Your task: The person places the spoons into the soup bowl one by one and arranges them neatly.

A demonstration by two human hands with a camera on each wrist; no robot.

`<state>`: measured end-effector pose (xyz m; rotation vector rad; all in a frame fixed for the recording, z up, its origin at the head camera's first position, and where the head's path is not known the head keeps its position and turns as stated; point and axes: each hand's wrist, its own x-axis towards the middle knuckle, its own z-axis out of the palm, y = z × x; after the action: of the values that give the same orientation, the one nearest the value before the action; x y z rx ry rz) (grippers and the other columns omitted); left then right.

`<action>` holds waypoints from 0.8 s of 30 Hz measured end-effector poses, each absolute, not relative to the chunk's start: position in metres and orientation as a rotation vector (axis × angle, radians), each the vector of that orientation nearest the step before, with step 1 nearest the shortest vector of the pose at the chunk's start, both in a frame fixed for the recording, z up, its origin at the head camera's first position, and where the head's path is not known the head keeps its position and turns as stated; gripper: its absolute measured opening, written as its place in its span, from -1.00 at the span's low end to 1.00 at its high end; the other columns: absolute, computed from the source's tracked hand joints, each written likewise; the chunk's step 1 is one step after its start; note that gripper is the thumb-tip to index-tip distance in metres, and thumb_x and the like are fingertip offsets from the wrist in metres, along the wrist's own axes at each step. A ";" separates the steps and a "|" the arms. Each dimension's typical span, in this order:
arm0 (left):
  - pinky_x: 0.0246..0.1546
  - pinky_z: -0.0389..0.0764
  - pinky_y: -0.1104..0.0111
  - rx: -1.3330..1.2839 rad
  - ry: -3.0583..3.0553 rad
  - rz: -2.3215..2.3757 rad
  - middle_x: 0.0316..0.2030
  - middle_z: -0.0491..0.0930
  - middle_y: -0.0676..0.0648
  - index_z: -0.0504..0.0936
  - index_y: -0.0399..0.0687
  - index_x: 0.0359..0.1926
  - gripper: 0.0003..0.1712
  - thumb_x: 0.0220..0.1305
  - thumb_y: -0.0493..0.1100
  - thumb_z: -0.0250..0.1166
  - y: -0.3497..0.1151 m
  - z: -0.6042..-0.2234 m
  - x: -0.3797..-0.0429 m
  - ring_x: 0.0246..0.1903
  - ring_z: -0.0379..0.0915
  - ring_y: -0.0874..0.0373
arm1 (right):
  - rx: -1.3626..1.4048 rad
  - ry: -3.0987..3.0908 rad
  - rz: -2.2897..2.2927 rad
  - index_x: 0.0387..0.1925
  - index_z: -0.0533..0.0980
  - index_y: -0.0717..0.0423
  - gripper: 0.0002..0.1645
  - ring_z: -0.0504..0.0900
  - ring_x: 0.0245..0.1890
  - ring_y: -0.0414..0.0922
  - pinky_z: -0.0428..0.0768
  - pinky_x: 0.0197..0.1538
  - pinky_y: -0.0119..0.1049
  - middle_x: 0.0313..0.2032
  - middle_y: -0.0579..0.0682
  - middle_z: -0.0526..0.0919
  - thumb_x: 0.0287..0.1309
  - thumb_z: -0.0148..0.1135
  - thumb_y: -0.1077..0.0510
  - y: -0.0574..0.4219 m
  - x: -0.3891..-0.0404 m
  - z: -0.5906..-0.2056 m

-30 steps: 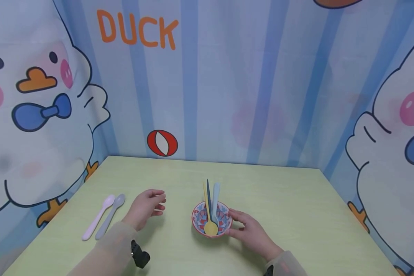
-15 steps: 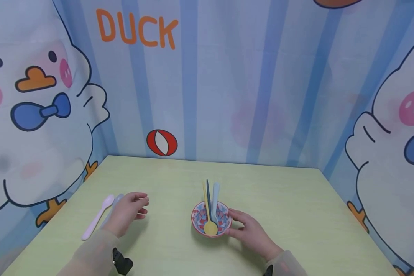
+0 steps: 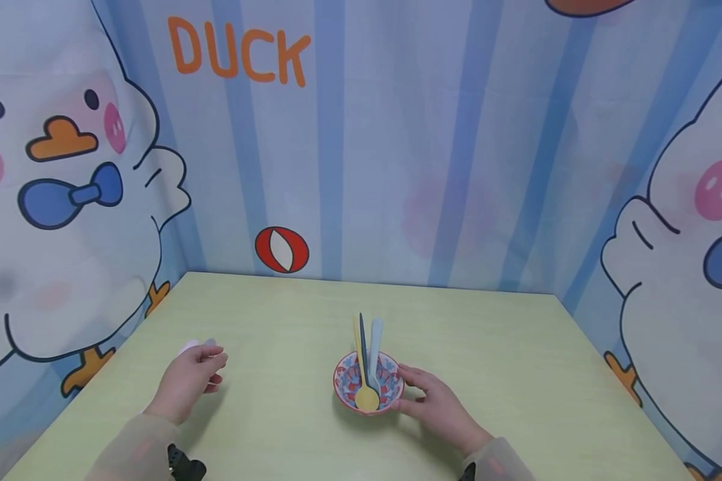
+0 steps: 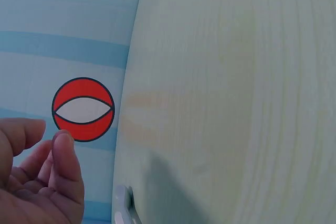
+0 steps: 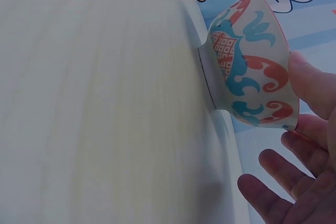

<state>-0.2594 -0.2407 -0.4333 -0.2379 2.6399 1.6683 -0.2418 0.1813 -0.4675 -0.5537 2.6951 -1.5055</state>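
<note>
My right hand (image 3: 438,409) holds a small patterned bowl (image 3: 391,381) at its right rim with thumb and index finger; the other fingers hang loose in the right wrist view. Standing on the table, the bowl (image 5: 252,72) carries a yellow spoon (image 3: 367,399), a dark blue utensil (image 3: 364,344) and a light blue utensil (image 3: 376,341), handles leaning to the back. At the left, my left hand (image 3: 186,379) hovers over a pink spoon (image 3: 188,345) and a grey spoon (image 3: 209,342), hiding most of both. Its fingers are loosely bent around nothing.
A pale wooden table (image 3: 289,441) lies under everything. Behind it hangs a blue striped cloth (image 3: 385,167) with duck prints, meeting the table's back edge. Black wrist cameras (image 3: 185,462) sit on the sleeves.
My left hand has moved left and slightly down, from beside the two loose spoons to above them, covering them. The right hand and the bowl have stayed put.
</note>
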 end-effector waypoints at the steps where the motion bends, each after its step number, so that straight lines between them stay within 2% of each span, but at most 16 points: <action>1: -0.30 0.61 0.32 -0.265 2.641 1.659 0.01 0.46 -0.31 0.32 -0.39 0.25 -0.39 0.41 0.01 0.10 -0.244 -0.434 -0.259 -0.29 0.50 0.04 | -0.551 2.698 -1.503 0.27 0.41 0.16 -0.26 0.31 0.28 0.19 0.56 0.04 0.02 0.30 0.11 0.38 0.08 0.40 0.02 0.181 -0.242 -0.468; 6: -0.29 0.59 0.32 -0.391 2.654 1.602 0.04 0.43 -0.32 0.29 -0.35 0.27 -0.37 0.42 0.06 0.08 -0.260 -0.436 -0.256 -0.26 0.48 0.03 | -0.548 2.702 -1.507 0.27 0.41 0.18 -0.27 0.30 0.29 0.17 0.56 0.05 0.00 0.30 0.11 0.38 0.09 0.40 0.03 0.181 -0.242 -0.469; 12: -0.32 0.52 0.28 -0.524 2.720 1.507 -0.01 0.46 -0.31 0.32 -0.35 0.25 -0.41 0.42 0.02 0.08 -0.271 -0.438 -0.254 -0.24 0.47 -0.01 | -0.549 2.696 -1.519 0.27 0.41 0.18 -0.27 0.30 0.29 0.18 0.55 0.05 0.02 0.30 0.11 0.38 0.08 0.41 0.04 0.182 -0.242 -0.469; 19: -0.09 0.47 -0.01 -0.609 2.818 1.315 0.09 0.41 -0.38 0.36 -0.39 0.21 -0.41 0.40 0.02 0.11 -0.280 -0.443 -0.260 -0.03 0.38 -0.21 | -0.544 2.698 -1.514 0.27 0.41 0.17 -0.26 0.30 0.29 0.17 0.56 0.05 0.01 0.30 0.11 0.38 0.08 0.41 0.02 0.182 -0.242 -0.469; 24: -0.10 0.44 -0.05 -0.606 2.820 1.214 0.06 0.43 -0.40 0.40 -0.41 0.16 -0.43 0.37 -0.02 0.15 -0.284 -0.445 -0.261 -0.03 0.37 -0.23 | -0.545 2.690 -1.515 0.27 0.41 0.16 -0.26 0.30 0.29 0.18 0.56 0.05 0.02 0.30 0.11 0.38 0.08 0.40 0.02 0.182 -0.243 -0.469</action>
<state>-0.2610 -0.2843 -0.4449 -0.6062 2.8198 1.2140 -0.2427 0.1817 -0.4692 -0.5449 2.6897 -1.5153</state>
